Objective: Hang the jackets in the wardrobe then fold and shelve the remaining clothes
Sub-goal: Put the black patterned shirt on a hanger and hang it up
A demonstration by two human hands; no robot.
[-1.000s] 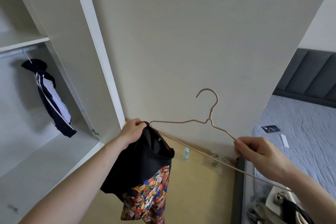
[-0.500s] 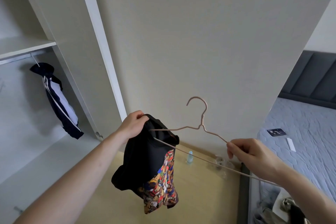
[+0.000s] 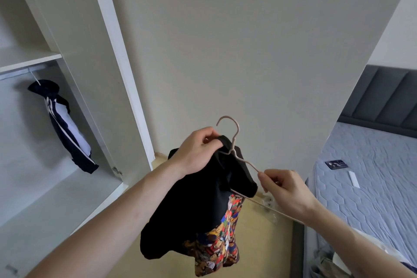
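Left hand (image 3: pixel 198 151) pinching black jacket (image 3: pixel 203 201) collar just left of hanger (image 3: pixel 234 149) neck to seat the shoulder, right hand (image 3: pixel 284 189) gripping hanger's right arm as brace, wardrobe rail (image 3: pixel 24 72) up-left of hanger.

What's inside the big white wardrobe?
Inside the wardrobe, one navy and white jacket hangs from the rail under a shelf. The shelf's top and the wardrobe's far left side are out of view.
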